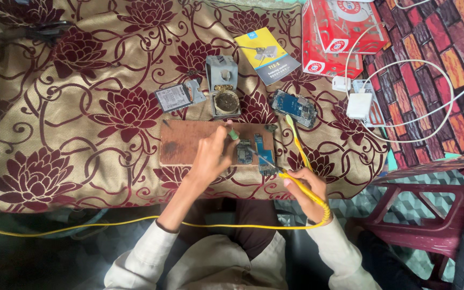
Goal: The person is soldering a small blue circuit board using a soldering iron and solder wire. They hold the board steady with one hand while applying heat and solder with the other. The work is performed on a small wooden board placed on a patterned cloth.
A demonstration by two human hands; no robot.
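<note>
The small blue-and-silver circuit board [245, 152] lay on the brown rectangular wooden block [189, 142], which sat on the bed's gold cloth with maroon flowers [81, 107]. The board lay between the two hands, just right of the left hand [213, 156] and up and left of the right hand [304, 185]. The left hand was nearer, touching or almost touching the board's left edge. It was curled nearly closed around a thin green-tipped tool [233, 134]. The right hand was closed in a pen-like grip on the yellow-handled soldering iron [296, 185], whose long axis ran from lower right to upper left, the metal tip pointing at the board's lower right edge. Whether the tip touched could not be told. A grey soldering-iron stand [224, 88] stood beyond the block.
</note>
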